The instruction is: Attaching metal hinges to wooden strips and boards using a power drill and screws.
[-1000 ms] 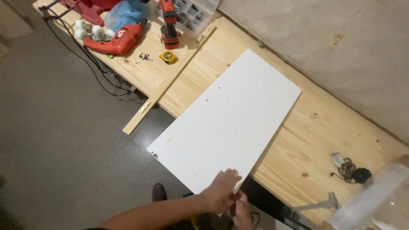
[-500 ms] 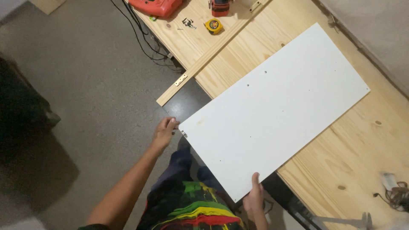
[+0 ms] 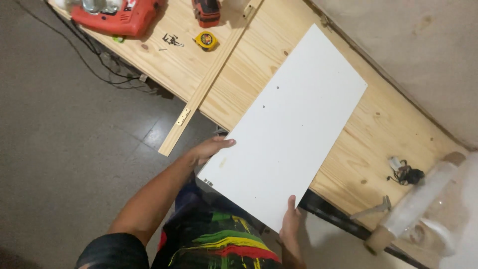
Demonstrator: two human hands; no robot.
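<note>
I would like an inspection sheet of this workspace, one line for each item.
Surface: pine workbench, its near edge overhung by the panel.
Job's things: white panel lying flat, a few small holes in its face, near corners off the bench.
Clutter: wooden strip with a small hinge, yellow tape measure, red power tool, screws, roll of clear film, metal bracket.
Hands: left hand grips the panel's left edge; right hand grips its near edge.
Cables: black cord trailing over the floor; a small dark tangle on the bench.
Surroundings: grey floor, plain wall.
</note>
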